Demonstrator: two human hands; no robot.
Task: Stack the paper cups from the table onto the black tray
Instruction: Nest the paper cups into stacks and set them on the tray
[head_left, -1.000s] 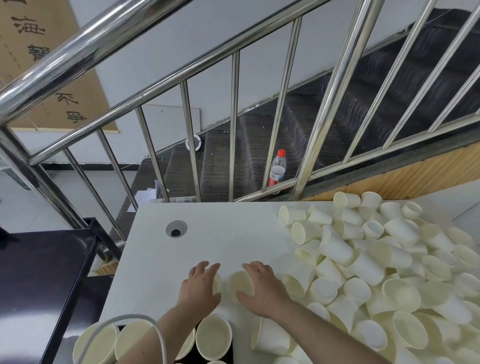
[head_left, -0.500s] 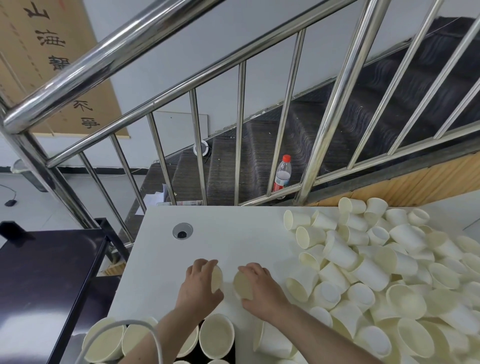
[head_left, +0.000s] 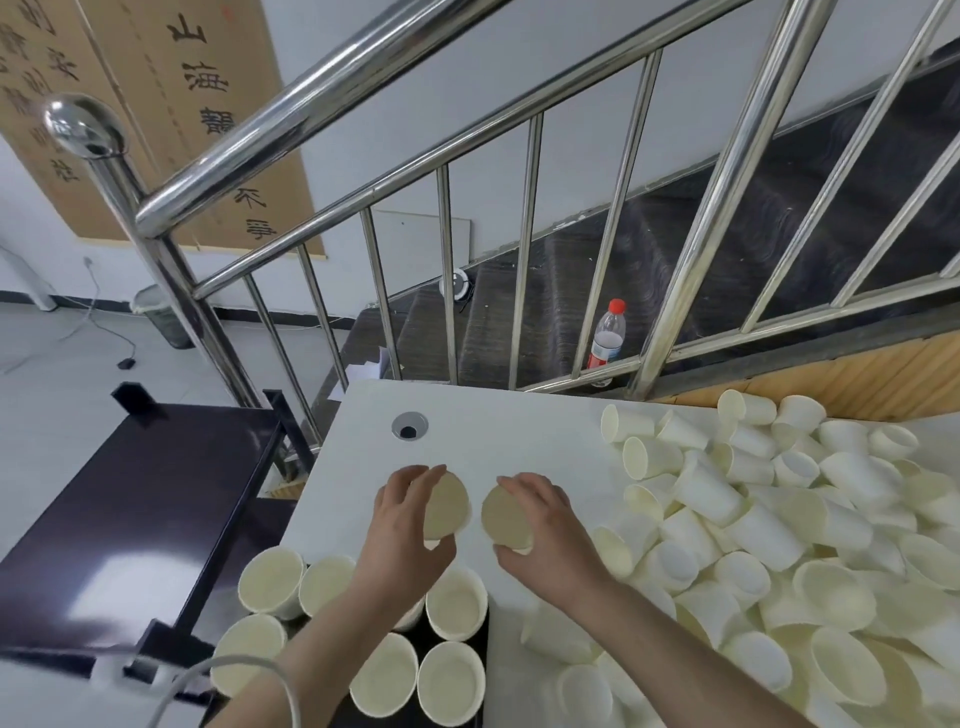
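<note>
Gripping 2 round, seemingly paper cups (head_left: 445, 506): both hands (head_left: 402, 535).

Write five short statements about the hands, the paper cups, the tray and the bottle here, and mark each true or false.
1. Each hand holds one cream paper cup: the left hand holds the left cup, the right hand the right cup. True.
2. The two held cups are nested together. False: they are apart, side by side.
3. The loose pile of cream paper cups lies on the right of the white table. True.
4. The black tray holds no cups. False: upright cups stand on it.
5. The clear plastic bottle with the red cap stands on the table. False: it stands behind the steel railing.
</note>
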